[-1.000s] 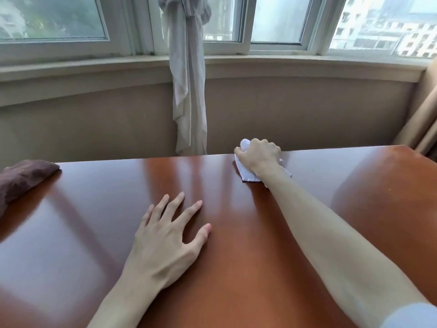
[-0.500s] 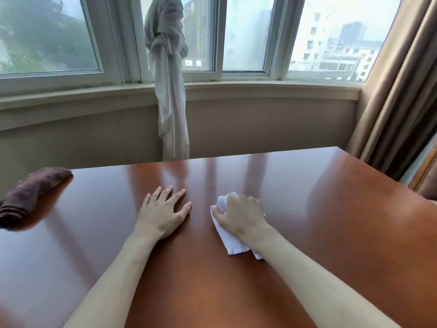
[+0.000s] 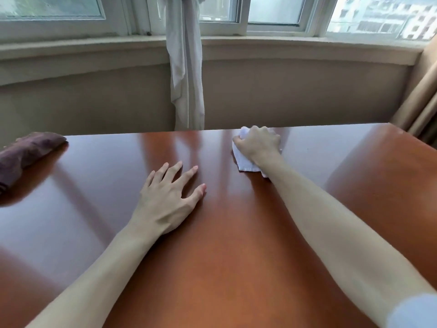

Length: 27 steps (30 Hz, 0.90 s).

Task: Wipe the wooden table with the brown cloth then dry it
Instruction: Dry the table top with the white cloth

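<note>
— What's behind the desk?
— A curved beige wall (image 3: 283,95) under a pale sill (image 3: 307,42), with white-framed windows (image 3: 267,10) letting in daylight.
— Anything hanging?
— A knotted white curtain (image 3: 186,67) in the middle, and tan drapes (image 3: 423,100) at the far right. Outside, buildings (image 3: 387,17), blurred; perhaps greenery on the left

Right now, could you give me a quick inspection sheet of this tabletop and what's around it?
Surface: glossy wooden table, window reflections on it.
Job's things: brown cloth lying at the far left edge, untouched; white cloth bunched under the right hand near the far edge.
Clutter: nothing seen.
Hands: left hand flat on the table, fingers spread; right hand grips the white cloth.
Cables: nothing seen.
Surroundings: windows, knotted white curtain, beige drape at right.
</note>
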{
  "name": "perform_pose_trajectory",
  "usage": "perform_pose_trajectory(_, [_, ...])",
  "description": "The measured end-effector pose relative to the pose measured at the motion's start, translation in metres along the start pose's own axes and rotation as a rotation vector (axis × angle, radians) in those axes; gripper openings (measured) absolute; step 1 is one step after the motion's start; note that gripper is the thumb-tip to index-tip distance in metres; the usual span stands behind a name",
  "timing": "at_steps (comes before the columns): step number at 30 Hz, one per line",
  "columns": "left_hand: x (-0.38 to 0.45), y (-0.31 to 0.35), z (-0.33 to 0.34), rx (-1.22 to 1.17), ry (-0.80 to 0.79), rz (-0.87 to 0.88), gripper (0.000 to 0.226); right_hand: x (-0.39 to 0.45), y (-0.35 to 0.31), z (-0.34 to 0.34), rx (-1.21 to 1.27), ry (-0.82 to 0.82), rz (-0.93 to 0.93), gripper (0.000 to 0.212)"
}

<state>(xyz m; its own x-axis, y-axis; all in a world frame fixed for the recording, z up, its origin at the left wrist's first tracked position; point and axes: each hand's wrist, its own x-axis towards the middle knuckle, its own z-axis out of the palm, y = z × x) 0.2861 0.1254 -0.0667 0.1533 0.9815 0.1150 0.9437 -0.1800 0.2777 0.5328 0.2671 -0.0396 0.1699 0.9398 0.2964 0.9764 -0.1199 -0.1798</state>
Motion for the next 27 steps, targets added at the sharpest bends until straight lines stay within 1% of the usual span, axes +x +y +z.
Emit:
perform_pose_trajectory(4, [-0.001, 0.000, 0.000, 0.006, 0.022, -0.008, 0.074, 0.067, 0.001, 0.021, -0.056, 0.011, 0.072, 0.037])
perform_pose_trajectory(7, [0.000, 0.000, -0.001, 0.008, 0.016, -0.007, 0.075, 0.062, -0.002, 0.021, -0.061, 0.048, 0.032, 0.041])
perform_pose_trajectory(9, [0.000, -0.001, -0.001, 0.013, 0.013, -0.017, 0.074, 0.030, -0.007, 0.013, -0.052, 0.078, -0.054, 0.046])
perform_pose_trajectory(11, [0.002, 0.000, -0.001, 0.011, -0.008, -0.018, 0.071, -0.017, -0.006, 0.002, -0.014, 0.060, -0.101, 0.044])
perform_pose_trajectory(14, [0.003, 0.000, -0.001, 0.006, -0.022, -0.016, 0.068, -0.098, -0.009, -0.025, 0.008, 0.018, -0.139, 0.048])
perform_pose_trajectory(17, [0.002, 0.004, -0.004, 0.024, -0.051, -0.008, 0.068, -0.180, -0.009, -0.050, 0.032, 0.071, -0.170, 0.046])
perform_pose_trajectory(20, [-0.004, 0.006, -0.007, 0.026, -0.066, -0.005, 0.067, -0.230, -0.005, -0.063, 0.014, 0.034, -0.175, 0.048])
perform_pose_trajectory(23, [-0.008, 0.008, -0.008, 0.014, -0.073, 0.002, 0.066, -0.214, -0.001, -0.060, 0.037, 0.001, -0.104, 0.045])
perform_pose_trajectory(27, [-0.009, 0.005, -0.006, 0.006, -0.024, 0.005, 0.066, -0.124, -0.001, -0.039, 0.016, 0.039, -0.009, 0.047])
